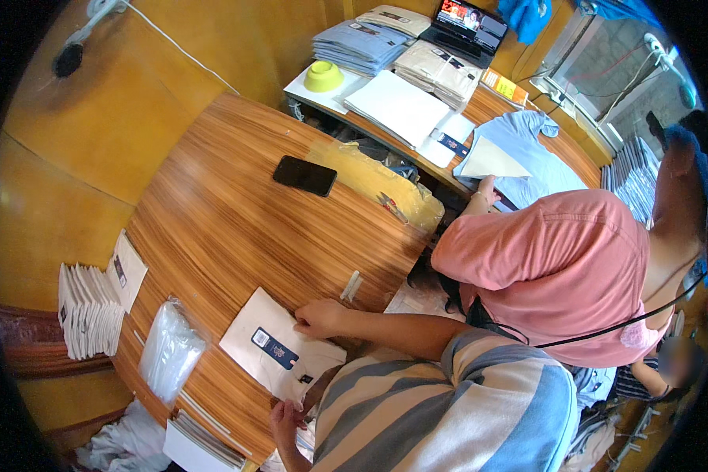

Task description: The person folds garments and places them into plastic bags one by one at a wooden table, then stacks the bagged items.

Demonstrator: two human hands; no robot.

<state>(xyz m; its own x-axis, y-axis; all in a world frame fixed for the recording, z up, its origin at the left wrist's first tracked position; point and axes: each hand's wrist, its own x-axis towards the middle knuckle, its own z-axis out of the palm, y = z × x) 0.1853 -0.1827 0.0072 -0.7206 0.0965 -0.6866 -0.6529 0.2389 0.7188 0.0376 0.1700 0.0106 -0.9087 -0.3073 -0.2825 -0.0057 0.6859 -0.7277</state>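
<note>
On the wooden table lies a folded pale shirt [248,322] with a navy hang tag [274,348] on its front. My right hand [319,318] is closed with curled fingers at the shirt's far edge, seemingly pinching the cloth. At the near corner, my left hand [285,421] has its fingers pressed together on the cloth; its exact grip is partly hidden. A stack of clear plastic bags [169,350] lies to the left of the shirt. Farther left stands a row of folded pale shirts [88,311], one leaning against the others with its tag showing.
A black phone [305,175] and red-handled snips [392,207] lie on the far part of the table. A co-worker in a pink top [558,267] handles a light blue shirt [519,149] at another table, beside shirt stacks [362,43], white sheets [397,106] and a laptop [468,27].
</note>
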